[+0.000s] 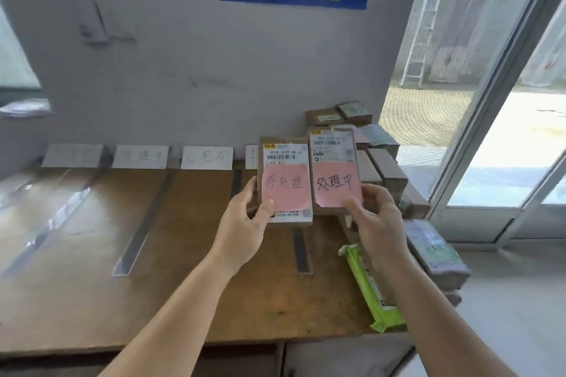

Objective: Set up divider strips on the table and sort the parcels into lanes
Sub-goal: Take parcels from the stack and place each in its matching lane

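My left hand (245, 217) holds up a brown parcel (286, 162) with a white label and a pink note. Beside it, my right hand (375, 217) holds a second brown parcel (332, 147), also with a pink handwritten note. Both parcels are lifted above the wooden table (183, 300), faces toward me. Several divider strips lie on the table: a clear strip (58, 220) at the left, a grey strip (141, 229) in the middle, and a dark strip (301, 251) partly hidden behind the parcels. White lane cards (206, 157) lean against the wall.
A stack of brown parcels (382, 168) fills the table's far right corner. A green wipes pack (370, 288) lies near the right edge, and a wrapped parcel (435, 254) sits beyond it. A glass door (490, 131) is at the right.
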A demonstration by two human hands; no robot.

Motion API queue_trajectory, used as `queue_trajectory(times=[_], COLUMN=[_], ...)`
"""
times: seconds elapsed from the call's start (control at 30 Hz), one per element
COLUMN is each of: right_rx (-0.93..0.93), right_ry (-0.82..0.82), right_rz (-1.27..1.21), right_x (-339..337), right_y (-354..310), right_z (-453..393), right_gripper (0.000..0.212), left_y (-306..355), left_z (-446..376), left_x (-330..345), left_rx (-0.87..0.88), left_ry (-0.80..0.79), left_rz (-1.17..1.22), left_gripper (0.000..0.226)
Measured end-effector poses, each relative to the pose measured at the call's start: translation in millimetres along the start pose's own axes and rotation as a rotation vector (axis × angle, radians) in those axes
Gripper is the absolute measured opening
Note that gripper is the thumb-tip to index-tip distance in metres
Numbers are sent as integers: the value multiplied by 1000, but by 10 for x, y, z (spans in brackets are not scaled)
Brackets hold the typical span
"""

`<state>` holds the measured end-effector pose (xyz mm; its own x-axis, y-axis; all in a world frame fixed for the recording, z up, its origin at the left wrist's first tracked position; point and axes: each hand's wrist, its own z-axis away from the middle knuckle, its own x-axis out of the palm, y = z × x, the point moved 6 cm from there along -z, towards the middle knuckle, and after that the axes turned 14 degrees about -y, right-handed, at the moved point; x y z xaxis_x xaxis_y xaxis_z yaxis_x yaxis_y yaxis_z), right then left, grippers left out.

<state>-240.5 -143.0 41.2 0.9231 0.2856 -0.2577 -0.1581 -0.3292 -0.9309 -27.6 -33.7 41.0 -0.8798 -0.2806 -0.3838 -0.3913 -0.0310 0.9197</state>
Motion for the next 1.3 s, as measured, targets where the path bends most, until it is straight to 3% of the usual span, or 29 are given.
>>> queue_trajectory(times=[0.33,0.53,0.77,0.93,1.3], right_rx=[-34,-37,-2,26,79], right_ry=[-158,-268,-404,-481,-558], right_rz=[-82,-137,-167,-200,-331], right_x=[1705,2599,3447,4051,5435], right_y=[-533,-780,-955,-1010,-1010], right_z=[137,230,194,11,-950], right_gripper=[33,43,40,40,43], left_y=[-515,-797,-1096,-1354,-1886], left_z=[649,981,1207,1156,383], left_x=[-1588,-2339,-3066,-3561,-4810], left_rx=[-18,-25,-48,-90,-180], left_ry=[100,117,254,318,361], left_rz=[95,119,148,200,195], left_gripper=[53,54,50,35,40])
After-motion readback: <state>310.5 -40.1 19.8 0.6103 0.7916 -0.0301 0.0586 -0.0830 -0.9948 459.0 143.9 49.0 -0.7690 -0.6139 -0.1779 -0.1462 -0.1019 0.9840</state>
